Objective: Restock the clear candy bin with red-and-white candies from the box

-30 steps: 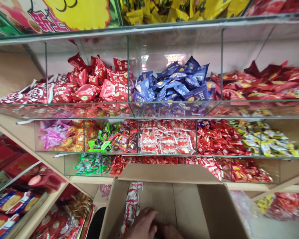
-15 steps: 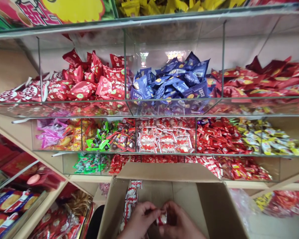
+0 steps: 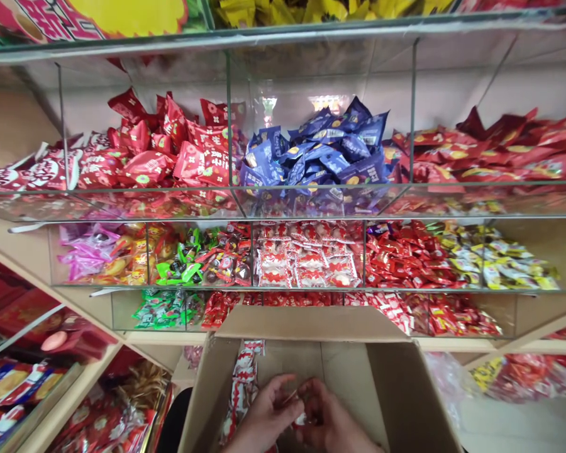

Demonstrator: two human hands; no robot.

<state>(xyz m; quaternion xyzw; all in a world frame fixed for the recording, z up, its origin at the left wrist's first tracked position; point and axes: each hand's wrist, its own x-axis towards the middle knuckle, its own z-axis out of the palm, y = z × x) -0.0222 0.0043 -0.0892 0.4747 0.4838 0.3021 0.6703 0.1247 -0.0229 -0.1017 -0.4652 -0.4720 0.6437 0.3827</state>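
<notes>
Over an open cardboard box (image 3: 306, 324), my left hand (image 3: 270, 412) and my right hand (image 3: 327, 418) meet with fingertips bent together. Between them is a small candy in a red and white wrapper (image 3: 300, 419), mostly covered by the fingers. Both hands are closed at the fingertips around it. Along the box's left inner wall runs a row of similar red and white wrapped candies (image 3: 245, 365), partly behind my left hand.
Clear-fronted shelf bins ahead hold blue packets (image 3: 321, 151), red packets (image 3: 136, 151), more red and white candies (image 3: 306, 261) and small yellow and white ones (image 3: 500, 258). Boxed goods (image 3: 19, 384) stand on the left shelf. Plastic bags (image 3: 523, 377) lie low at right.
The view has shifted slightly, so the shelves and box sit a little further left. My fingers have closed in further over the candy, covering more of it.
</notes>
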